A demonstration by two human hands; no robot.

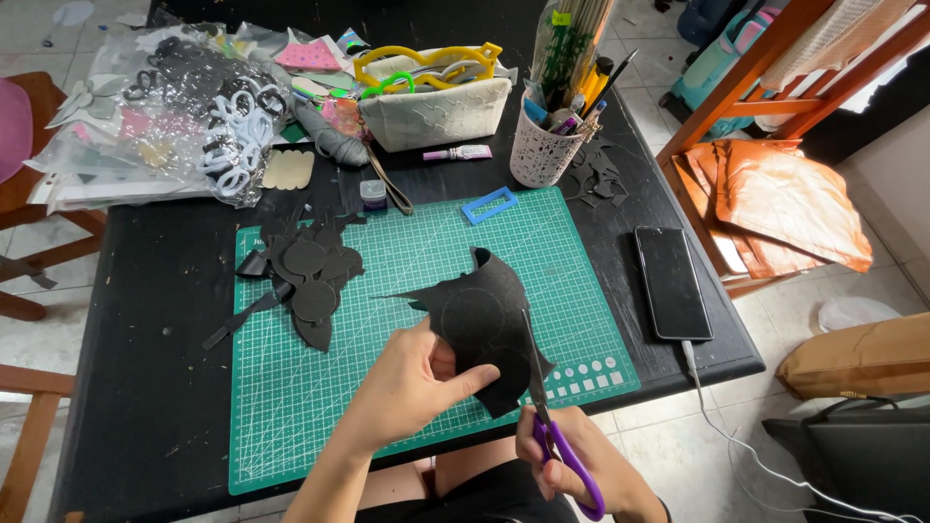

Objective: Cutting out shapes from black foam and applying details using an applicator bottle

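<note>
Black felt sheet (481, 320), ragged-edged and curling, with faint traced circles on it, was held just above the near part of the green cutting mat (426, 387). The left hand (412, 383) pinched its lower left edge, thumb on top. The right hand (572, 465) gripped purple-handled scissors (547, 416), whose blades ran up into the sheet (how far they parted could not be told).

Left of the sheet, a pile of cut black circles and scraps (305, 281) lay on the mat. A dark phone (671, 281) rested right of the mat, cable attached. Farther back stood a blue rectangular frame (488, 205), a white pen cup (542, 145), a cream pouch (441, 111) and a clear plastic bag (165, 116) of odds.
</note>
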